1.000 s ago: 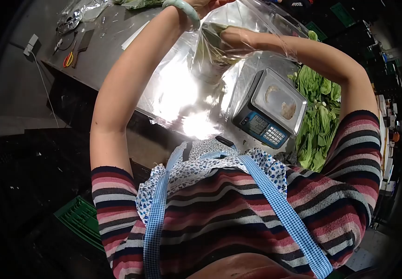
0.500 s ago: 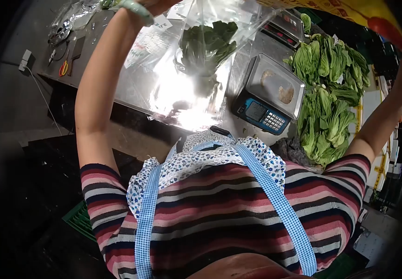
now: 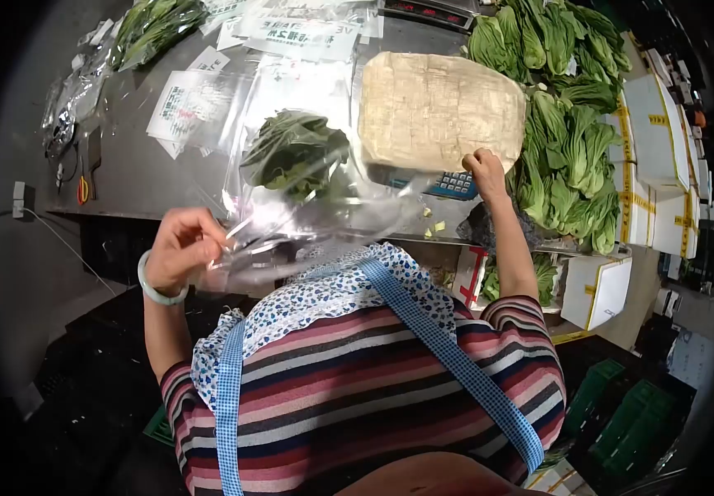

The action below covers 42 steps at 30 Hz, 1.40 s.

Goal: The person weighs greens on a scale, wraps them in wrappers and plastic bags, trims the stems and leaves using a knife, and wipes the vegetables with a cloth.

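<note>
My left hand (image 3: 181, 248) is closed, its thumb and fingers pinching the edge of a clear plastic bag (image 3: 373, 217). Dark leafy greens (image 3: 297, 157) lie inside the bag on the metal table. To the right, my right hand (image 3: 487, 172) has its fingers curled on the lower right edge of a flat beige slab (image 3: 439, 112). The slab covers most of the scale, whose keypad (image 3: 453, 184) shows beneath it. Green leafy heads (image 3: 563, 149) are piled right beside the slab.
Printed labels or bags (image 3: 300, 33) lie at the back of the metal table (image 3: 132, 169). Bagged greens (image 3: 158, 26), scissors (image 3: 84, 188) and a knife (image 3: 94, 157) are at the left. A second scale (image 3: 427, 11) stands behind. White boxes (image 3: 656, 124) are at the right.
My left hand has come down and nearer with the bag edge. My right hand has come in from the far right. The beige slab now covers the scale, and the view has shifted.
</note>
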### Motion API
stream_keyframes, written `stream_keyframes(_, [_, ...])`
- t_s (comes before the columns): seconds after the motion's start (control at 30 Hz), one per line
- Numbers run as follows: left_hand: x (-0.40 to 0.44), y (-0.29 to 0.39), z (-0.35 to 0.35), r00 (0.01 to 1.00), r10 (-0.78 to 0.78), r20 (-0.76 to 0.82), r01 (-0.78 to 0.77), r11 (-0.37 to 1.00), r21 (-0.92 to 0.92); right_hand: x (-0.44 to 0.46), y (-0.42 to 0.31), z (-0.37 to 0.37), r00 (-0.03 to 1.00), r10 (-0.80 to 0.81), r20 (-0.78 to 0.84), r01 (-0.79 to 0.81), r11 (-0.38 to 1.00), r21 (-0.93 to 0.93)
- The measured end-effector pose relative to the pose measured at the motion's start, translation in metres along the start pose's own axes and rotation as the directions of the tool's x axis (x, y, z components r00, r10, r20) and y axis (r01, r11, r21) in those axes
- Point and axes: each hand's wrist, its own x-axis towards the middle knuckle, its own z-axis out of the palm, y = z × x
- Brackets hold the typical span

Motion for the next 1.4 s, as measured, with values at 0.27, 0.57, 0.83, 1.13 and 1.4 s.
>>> stream_keyframes(0.27, [-0.041,-0.072,-0.019,0.891,-0.327,0.315,0.352,0.936,-0.025,0.017,-0.066,-0.032,0.922,0.266,0.281,-0.356,0.867,0.349])
stream_keyframes(0.57, [0.055,-0.324,-0.1,0.644,-0.202,-0.738,0.437,0.889,0.139,0.089,-0.284,0.125,0.509,0.199,0.838,-0.774,-0.321,0.546])
stream_keyframes(0.83, [0.111,-0.335,-0.095,0.788,-0.202,-0.581,0.244,0.97,-0.006,0.138,-0.282,0.122,0.729,0.168,0.664,-0.576,-0.375,0.726])
stream_keyframes(1.13, [0.162,-0.315,-0.14,0.657,-0.013,-0.754,0.085,0.995,0.057,0.204,-0.231,0.172,0.79,0.247,0.562,-0.581,0.009,0.814])
stream_keyframes(1.4, [0.002,-0.331,-0.008,0.664,-0.346,-0.663,0.576,0.803,0.157,-0.018,-0.257,0.121,0.588,0.321,0.742,-0.762,-0.087,0.642])
